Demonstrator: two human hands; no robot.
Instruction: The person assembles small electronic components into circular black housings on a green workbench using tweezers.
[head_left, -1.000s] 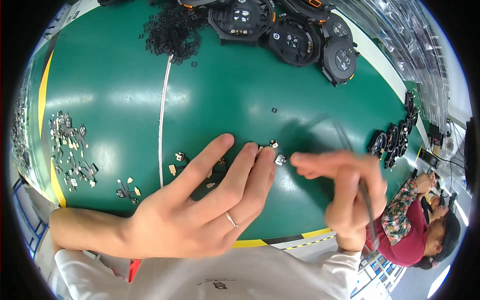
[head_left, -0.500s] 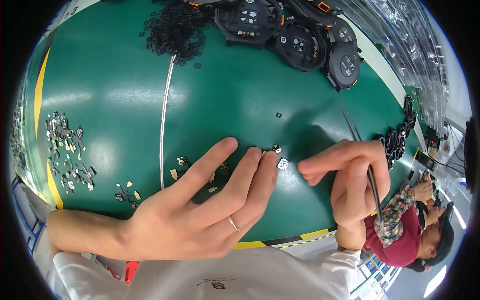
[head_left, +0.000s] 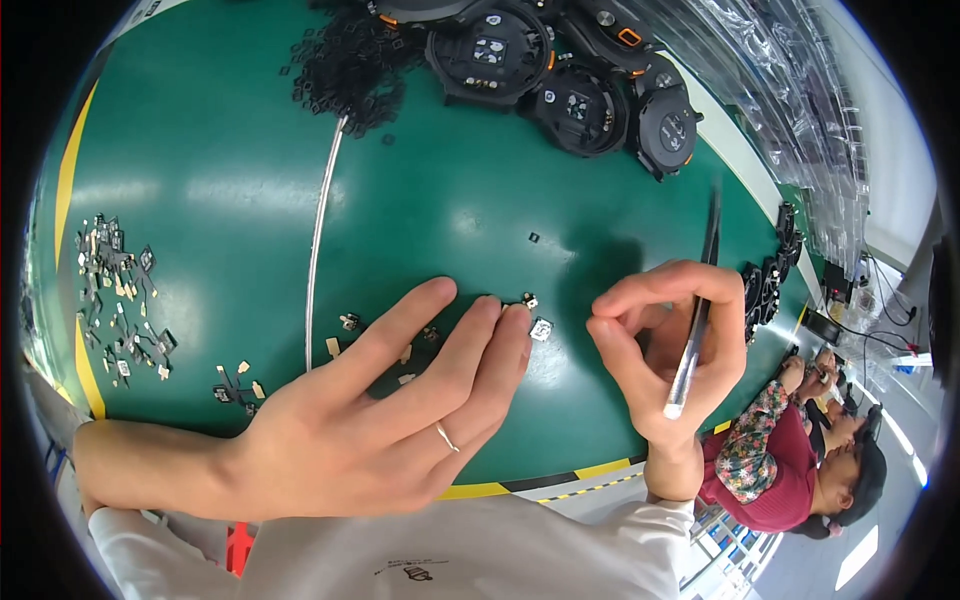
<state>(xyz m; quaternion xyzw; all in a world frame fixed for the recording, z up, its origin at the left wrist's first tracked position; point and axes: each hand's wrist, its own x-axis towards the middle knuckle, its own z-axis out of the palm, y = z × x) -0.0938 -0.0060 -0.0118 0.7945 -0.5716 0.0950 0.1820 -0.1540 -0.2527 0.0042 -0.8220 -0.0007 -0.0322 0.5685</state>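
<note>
My left hand [head_left: 370, 420] lies flat over the green work mat [head_left: 220, 290], fingers stretched and a little apart. Beneath and around those fingers are small flex-cable electronic parts with gold-coloured and black ends; some are partly covered. Just right of its fingertips sits a small white-and-silver square part [head_left: 541, 329], with a tiny metallic part [head_left: 529, 299] above it. To the right, my right hand [head_left: 675, 350] is curled around metal tweezers [head_left: 697, 330]. The tweezers slant upward, their tips pointing away from me and blurred. Beyond the left fingertips lies one small black square frame [head_left: 533, 238].
Loose flex-cable parts [head_left: 125, 290] are scattered at the left. A heap of black square frames [head_left: 350, 75] lies at the far side, beside several round black watch housings [head_left: 490, 55]. More dark housings [head_left: 765, 290] line the right edge, near a co-worker in a red top [head_left: 765, 480].
My right hand has turned, bringing its thumb and index finger closer together, and the tweezers now stand more upright. My left hand stays over the parts. The whole view has shifted slightly.
</note>
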